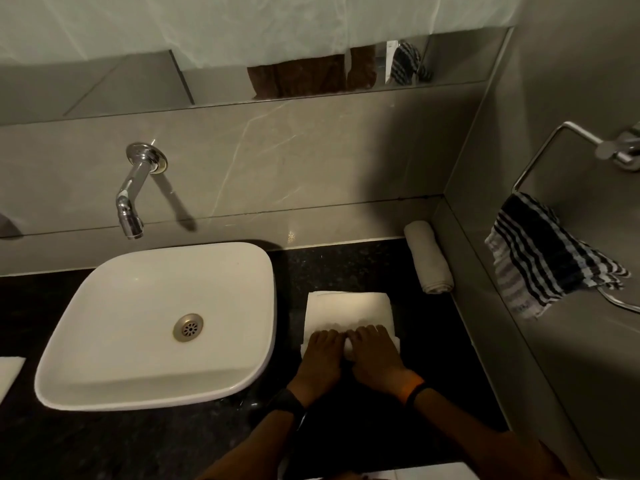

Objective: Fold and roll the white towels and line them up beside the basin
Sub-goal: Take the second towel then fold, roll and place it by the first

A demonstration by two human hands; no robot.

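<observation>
The basin looks smooth, white and a little shiny, and the tap is shiny metal. The bench is dark speckled stone. The white towel and the striped cloth are soft fabric.

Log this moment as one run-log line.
step: rolling towel | left hand and right hand: both pressed on folded towel, near edge rolled | rolled towel: by wall | basin: left of towel
</observation>
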